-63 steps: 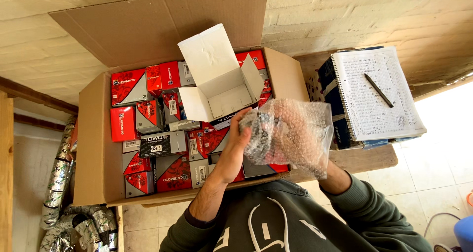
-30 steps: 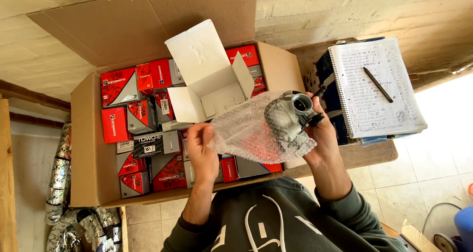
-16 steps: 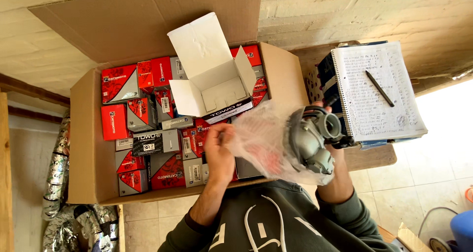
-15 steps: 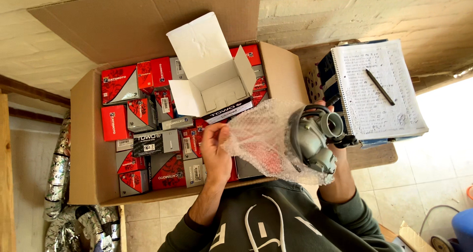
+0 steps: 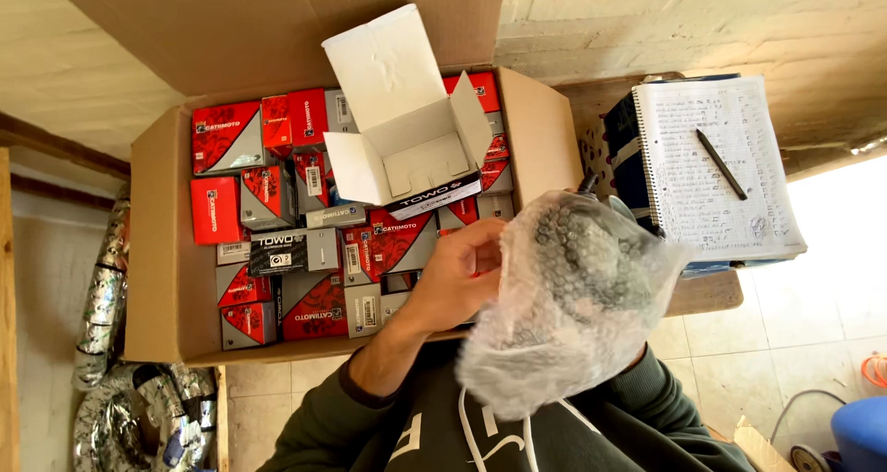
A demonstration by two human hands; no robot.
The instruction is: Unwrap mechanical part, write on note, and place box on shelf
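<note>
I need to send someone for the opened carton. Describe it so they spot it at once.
Find the big brown cardboard box packed with small red and grey cartons. Resting on top of them near its far right corner is the white carton. It alone stands open and empty, flaps spread and lid tilted up, while its neighbours are shut.

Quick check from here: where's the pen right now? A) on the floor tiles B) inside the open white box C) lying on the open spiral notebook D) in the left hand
C: the dark pen lies diagonally across the handwritten page of the spiral notebook, to the right of the big cardboard box.
</note>
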